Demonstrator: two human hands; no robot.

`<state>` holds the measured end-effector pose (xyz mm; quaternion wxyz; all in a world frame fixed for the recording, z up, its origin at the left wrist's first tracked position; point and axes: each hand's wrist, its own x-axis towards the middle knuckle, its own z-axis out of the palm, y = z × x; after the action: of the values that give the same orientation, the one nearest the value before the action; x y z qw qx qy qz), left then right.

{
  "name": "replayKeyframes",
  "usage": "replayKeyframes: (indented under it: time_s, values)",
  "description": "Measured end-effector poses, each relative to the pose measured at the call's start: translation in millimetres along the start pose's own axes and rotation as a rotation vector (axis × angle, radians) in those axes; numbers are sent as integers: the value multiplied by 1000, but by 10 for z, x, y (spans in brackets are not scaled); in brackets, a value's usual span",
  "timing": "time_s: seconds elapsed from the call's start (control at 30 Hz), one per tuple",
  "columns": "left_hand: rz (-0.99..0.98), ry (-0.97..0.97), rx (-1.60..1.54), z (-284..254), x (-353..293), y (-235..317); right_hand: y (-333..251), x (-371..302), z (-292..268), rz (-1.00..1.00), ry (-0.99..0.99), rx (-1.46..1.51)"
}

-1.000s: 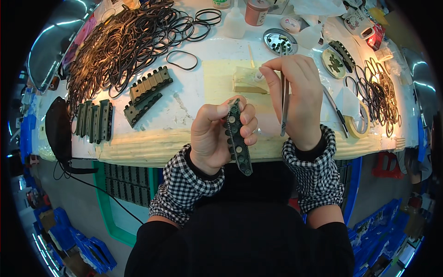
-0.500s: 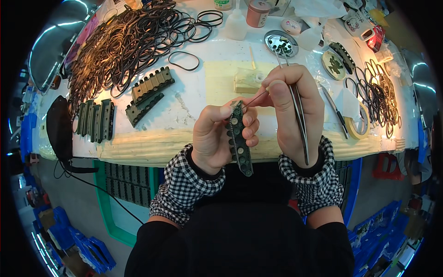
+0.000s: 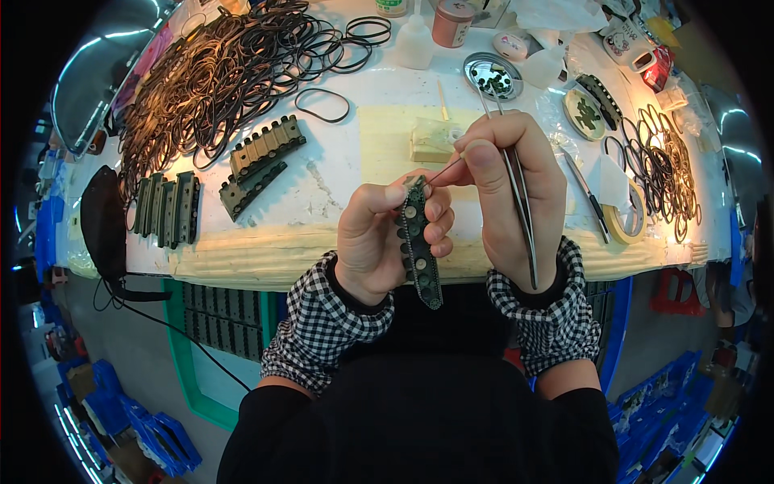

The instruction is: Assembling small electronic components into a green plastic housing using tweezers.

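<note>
Clasping a dark-green studded strip (image 3: 418, 258) at my yellow-edged white bench (image 3: 330, 149), my left hand (image 3: 369, 230) faces my right hand (image 3: 520, 181), which holds a thin rod (image 3: 444, 171) and silver metal tweezers (image 3: 527, 234); blue plastic crates (image 3: 161, 440) lie below.

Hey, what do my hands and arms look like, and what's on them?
Your left hand and right hand are ungloved. Each forearm wears a loose black-and-white checked oversleeve, with a plain black cuff showing at the wrist. Farther up, past some bare forearm, come black sleeves.
</note>
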<state>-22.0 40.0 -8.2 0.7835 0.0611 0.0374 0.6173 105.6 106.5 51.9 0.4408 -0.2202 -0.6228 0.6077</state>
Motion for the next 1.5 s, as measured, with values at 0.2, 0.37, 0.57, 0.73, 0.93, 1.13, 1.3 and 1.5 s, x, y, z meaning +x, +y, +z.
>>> replayKeyframes:
  time_s: [0.2,0.37,0.57,0.73,0.93,1.13,1.3,1.5]
  values:
    - [24,2,25,-13,-8,-1,27,10,-11,-28,18,-23]
    - [219,84,484,50,-25,36,157,156,-178,-361,209,-400]
    - [593,277,1292,288,-77,62,269,276,-304,-570,177,-1022]
    - [879,252,1768,232,-64,16,218,250,-300,-667,200,-1030]
    - [959,192,1989,294,-96,1,7,32,-238,-472,76,-480]
    - [1006,158,2000,303,-72,-19,-30,-23,-205,-404,-33,-461]
    - [1020,158,2010,302,-73,-14,-25,-24,-183,-432,-18,-481]
    - [1032,158,2010,309,-70,-33,-32,-35,-188,-464,-24,-506]
